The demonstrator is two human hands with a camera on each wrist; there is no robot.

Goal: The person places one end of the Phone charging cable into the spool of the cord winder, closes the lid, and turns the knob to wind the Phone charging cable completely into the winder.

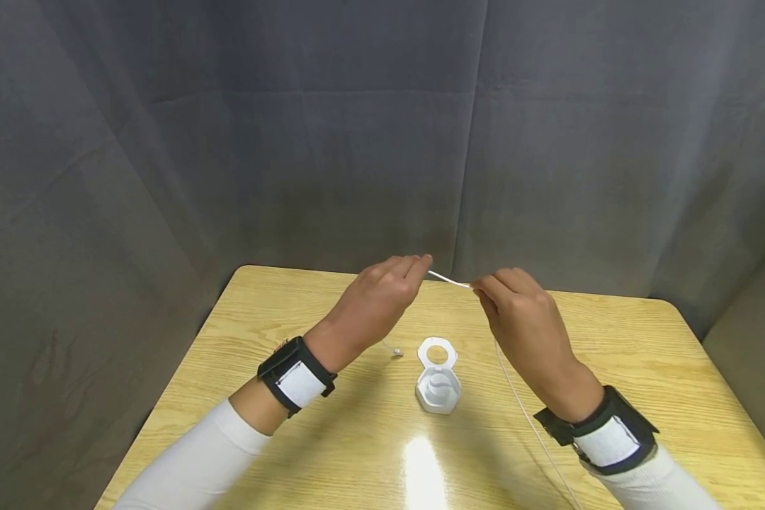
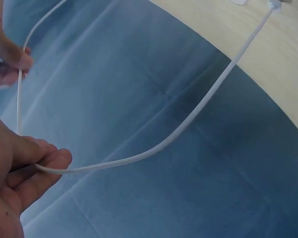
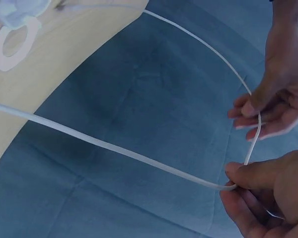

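L hand and R hand both pinch a thin white cable between thumb and fingertips, held in the air above the table's far edge, short span stretched between them. Loose ends trail down: one to the plug at 7 o'clock of the white holder, other past it at 3 o'clock. Risk: pulling too hard could slip the cable out of a pinch, or drag the plug into the holder.
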